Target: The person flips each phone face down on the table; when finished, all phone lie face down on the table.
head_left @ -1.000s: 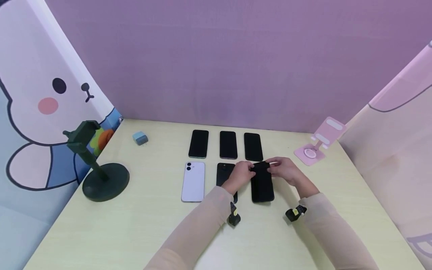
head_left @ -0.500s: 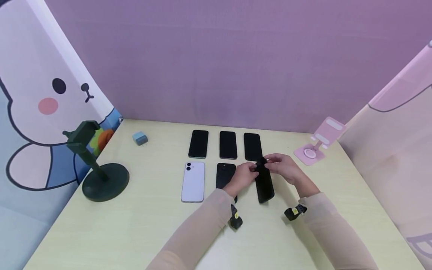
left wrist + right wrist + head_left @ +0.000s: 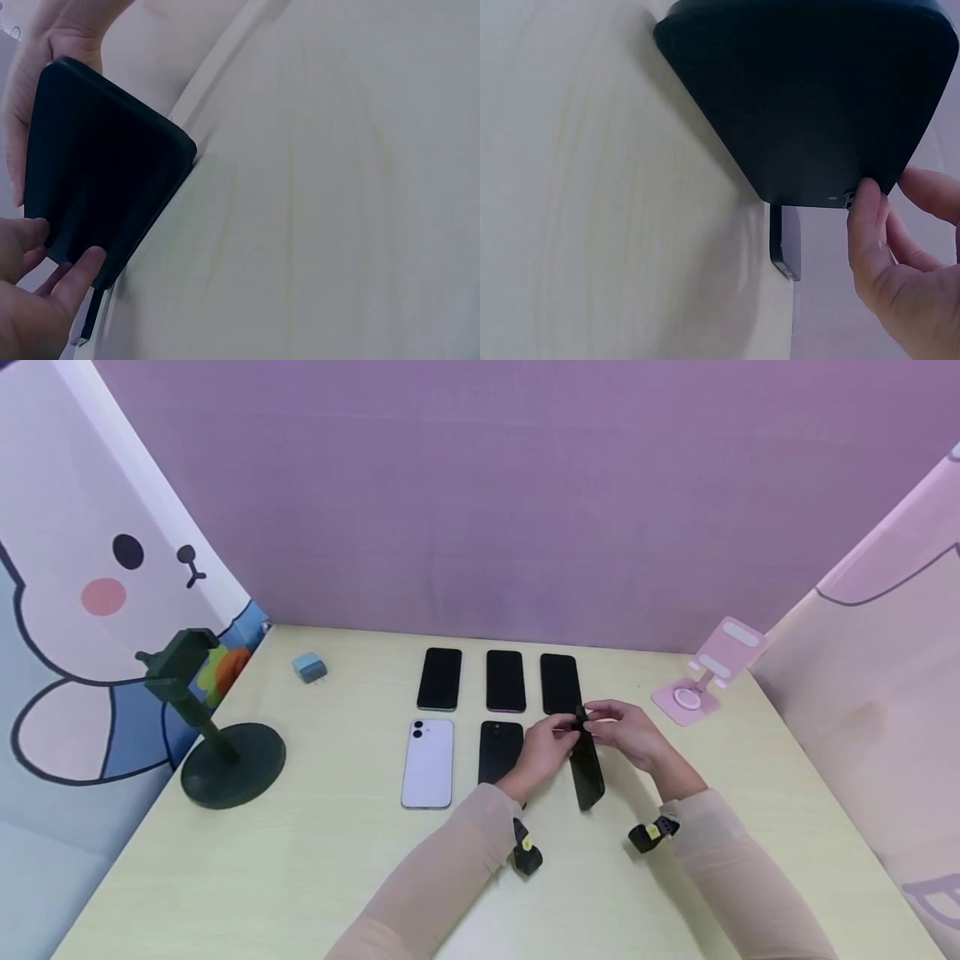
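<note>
A black phone stands tilted up on its long edge between both hands. The left hand pinches it near its far end; in the left wrist view that hand's fingertips lie on the dark face. The right hand pinches the same end from the other side, its fingers by the small camera lens in the right wrist view. A dark phone, camera side up, lies left of it, partly covered by the left hand and sleeve. Beside that lies a pale lilac phone, also camera side up.
Three black phones lie in a back row: one left, one middle, one right. A dark green stand is at the left, a blue block behind it. At right stands a pink phone stand.
The black phone was lying nearly flat with its broad face up; both hands have turned it up onto its edge. The other phones have stayed in place.
</note>
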Demonstrator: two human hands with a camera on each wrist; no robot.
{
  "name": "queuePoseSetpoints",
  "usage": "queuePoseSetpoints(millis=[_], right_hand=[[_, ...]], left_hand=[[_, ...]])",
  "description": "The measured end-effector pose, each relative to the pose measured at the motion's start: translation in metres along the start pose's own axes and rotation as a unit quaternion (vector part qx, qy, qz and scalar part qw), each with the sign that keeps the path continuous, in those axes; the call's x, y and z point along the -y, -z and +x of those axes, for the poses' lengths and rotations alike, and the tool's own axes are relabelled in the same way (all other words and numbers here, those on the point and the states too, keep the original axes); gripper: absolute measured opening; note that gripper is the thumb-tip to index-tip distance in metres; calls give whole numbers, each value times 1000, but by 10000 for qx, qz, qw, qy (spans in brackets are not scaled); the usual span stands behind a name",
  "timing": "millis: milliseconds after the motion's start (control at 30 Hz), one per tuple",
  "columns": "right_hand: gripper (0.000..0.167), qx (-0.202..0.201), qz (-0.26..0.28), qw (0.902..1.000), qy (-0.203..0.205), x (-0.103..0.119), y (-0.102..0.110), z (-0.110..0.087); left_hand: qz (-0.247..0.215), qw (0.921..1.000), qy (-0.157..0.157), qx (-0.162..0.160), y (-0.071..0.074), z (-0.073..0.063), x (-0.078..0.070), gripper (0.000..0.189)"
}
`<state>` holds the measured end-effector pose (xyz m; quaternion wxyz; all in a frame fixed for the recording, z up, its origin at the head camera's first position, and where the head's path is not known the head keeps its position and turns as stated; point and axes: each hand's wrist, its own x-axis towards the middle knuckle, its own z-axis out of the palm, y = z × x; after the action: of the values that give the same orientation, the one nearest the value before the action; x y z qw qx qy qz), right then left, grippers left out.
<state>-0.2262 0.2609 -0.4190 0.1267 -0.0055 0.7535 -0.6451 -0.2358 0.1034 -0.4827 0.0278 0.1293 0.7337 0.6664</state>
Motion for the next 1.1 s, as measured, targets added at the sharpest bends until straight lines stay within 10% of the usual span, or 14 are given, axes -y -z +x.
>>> queuePoseSetpoints(millis=[833, 1100], right_hand=[[47, 490, 248, 9984, 150, -12, -3, 3], [44, 475, 160, 9987, 86, -18, -7, 7]], left_hand=[[-856, 9954, 386, -198, 3, -5, -15, 24], [-296, 9988, 395, -70, 11, -5, -21, 38]])
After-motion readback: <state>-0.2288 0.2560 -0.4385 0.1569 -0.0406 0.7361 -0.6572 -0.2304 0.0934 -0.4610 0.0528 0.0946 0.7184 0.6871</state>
